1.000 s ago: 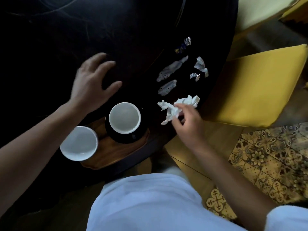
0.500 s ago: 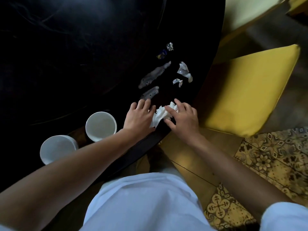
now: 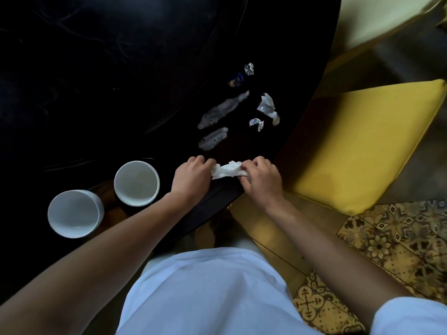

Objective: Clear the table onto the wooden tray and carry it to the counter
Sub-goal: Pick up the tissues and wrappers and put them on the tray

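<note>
A crumpled white napkin (image 3: 226, 169) is stretched between my left hand (image 3: 192, 176) and my right hand (image 3: 262, 181) at the near edge of the black table (image 3: 108, 81); both hands grip its ends. Two white cups (image 3: 137, 183) (image 3: 73, 213) stand to the left on the wooden tray (image 3: 110, 201), which shows only as a dim brown strip between them. Beyond my hands lie two speckled white smears (image 3: 212, 139) (image 3: 223, 110), another crumpled white paper (image 3: 268, 108) and small foil wrappers (image 3: 257, 124) (image 3: 249, 68) (image 3: 236, 79).
A yellow cushioned chair (image 3: 362, 141) stands right of the table, a second pale seat (image 3: 377, 18) behind it. Patterned floor tiles (image 3: 391, 238) lie at the lower right. My white shirt fills the bottom of the view.
My left hand came across from above the cups to the napkin. Both hands now hold it and have pulled it out lengthwise between them.
</note>
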The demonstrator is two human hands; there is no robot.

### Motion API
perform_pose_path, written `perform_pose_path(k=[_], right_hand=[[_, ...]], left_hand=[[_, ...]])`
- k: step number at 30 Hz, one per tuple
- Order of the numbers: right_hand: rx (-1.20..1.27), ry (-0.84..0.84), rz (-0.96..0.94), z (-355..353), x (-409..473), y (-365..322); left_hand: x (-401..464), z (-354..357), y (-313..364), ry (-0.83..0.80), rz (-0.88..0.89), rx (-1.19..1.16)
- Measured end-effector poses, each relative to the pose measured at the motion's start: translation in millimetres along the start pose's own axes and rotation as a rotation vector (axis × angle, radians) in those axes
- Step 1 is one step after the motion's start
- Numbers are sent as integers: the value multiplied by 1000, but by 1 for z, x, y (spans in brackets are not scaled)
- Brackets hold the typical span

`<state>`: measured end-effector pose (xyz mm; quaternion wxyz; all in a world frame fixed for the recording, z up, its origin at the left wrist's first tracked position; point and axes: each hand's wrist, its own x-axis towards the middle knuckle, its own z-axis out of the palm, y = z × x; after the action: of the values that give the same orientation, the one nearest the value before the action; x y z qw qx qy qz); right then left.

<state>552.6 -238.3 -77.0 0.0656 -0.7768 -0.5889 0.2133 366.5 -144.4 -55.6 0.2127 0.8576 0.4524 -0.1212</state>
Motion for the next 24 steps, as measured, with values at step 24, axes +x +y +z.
perform_pose_path(k=[24], right_hand=[[370, 245, 313, -84, -12, -24]], left_hand=[[42, -122, -98, 286, 191, -458]])
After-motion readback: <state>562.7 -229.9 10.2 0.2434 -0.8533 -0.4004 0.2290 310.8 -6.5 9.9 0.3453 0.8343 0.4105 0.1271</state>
